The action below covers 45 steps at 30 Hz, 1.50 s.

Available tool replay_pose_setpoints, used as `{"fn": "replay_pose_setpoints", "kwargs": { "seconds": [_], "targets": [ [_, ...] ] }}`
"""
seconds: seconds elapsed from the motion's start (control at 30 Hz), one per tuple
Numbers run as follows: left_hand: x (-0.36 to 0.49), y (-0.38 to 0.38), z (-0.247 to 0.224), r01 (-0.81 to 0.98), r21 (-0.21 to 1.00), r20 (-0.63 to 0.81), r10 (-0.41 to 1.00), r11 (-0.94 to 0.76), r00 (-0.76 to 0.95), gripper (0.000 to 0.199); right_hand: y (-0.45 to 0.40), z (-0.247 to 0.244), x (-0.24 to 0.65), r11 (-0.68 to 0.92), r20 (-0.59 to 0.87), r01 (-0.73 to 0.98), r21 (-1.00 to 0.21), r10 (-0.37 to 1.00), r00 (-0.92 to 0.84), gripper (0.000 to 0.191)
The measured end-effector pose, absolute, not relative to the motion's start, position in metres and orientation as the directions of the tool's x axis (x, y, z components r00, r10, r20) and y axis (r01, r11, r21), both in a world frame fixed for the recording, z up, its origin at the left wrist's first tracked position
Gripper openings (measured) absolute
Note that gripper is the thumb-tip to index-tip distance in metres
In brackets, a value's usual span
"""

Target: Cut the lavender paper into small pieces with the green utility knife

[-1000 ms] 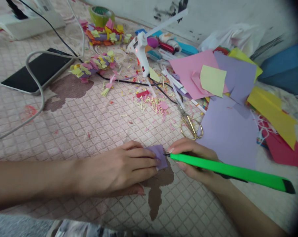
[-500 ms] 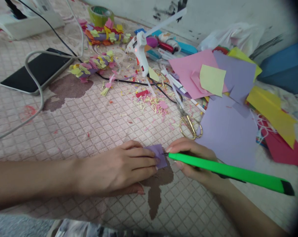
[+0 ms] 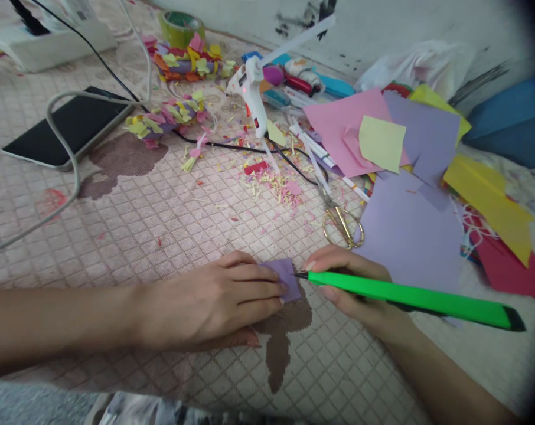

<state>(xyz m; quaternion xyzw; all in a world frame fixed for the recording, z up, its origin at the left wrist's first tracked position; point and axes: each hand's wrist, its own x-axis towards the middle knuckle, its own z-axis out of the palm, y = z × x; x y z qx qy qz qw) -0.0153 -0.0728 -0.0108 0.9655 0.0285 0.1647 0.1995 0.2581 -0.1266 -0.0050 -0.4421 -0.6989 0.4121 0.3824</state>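
Observation:
A small piece of purple paper (image 3: 289, 273) lies on the tablecloth, partly hidden under the fingers of my left hand (image 3: 232, 295). Those fingers are stretched out flat and press the paper down, with the thumb lower and off to the side. My right hand (image 3: 356, 283) is closed round a bright green pen (image 3: 409, 295) with a black end. The pen's dark tip is at the right side of the paper; whether it touches cannot be made out. Beyond my right hand lie gold-handled scissors (image 3: 342, 227).
A white glue gun (image 3: 252, 94) stands among paper scraps (image 3: 276, 186), its black cord trailing right. Coloured paper sheets (image 3: 409, 230) spread on the right. At left are a black tablet-like device (image 3: 64, 130), a white cable (image 3: 75, 177) and a power strip (image 3: 50, 44); green tape (image 3: 181, 29) sits behind.
My right hand has shifted the pen slightly right, its tip drawn back a little from the paper's middle and its rear end higher in view. My left hand and the paper look unmoved.

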Motion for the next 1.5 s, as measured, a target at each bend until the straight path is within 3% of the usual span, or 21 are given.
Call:
{"fn": "replay_pose_setpoints", "kwargs": {
  "seconds": [0.77,1.1,1.5],
  "targets": [
    [-0.016,-0.073,-0.011,-0.002,0.387,0.287,0.118,-0.922,0.951,0.040,-0.121,0.009,0.246,0.372,0.239,0.433,-0.821,0.913,-0.332,0.019],
    [-0.015,-0.073,-0.011,-0.005,0.393,0.288,0.117,-0.920,0.951,0.039,-0.127,-0.005,0.255,0.325,0.244,0.333,-0.885,0.934,-0.262,0.025],
    [-0.016,-0.079,-0.010,0.018,0.391,0.294,0.143,-0.920,0.945,0.040,-0.129,0.000,0.246,0.382,0.289,0.387,-0.839,0.916,-0.277,0.023]
  ]
}}
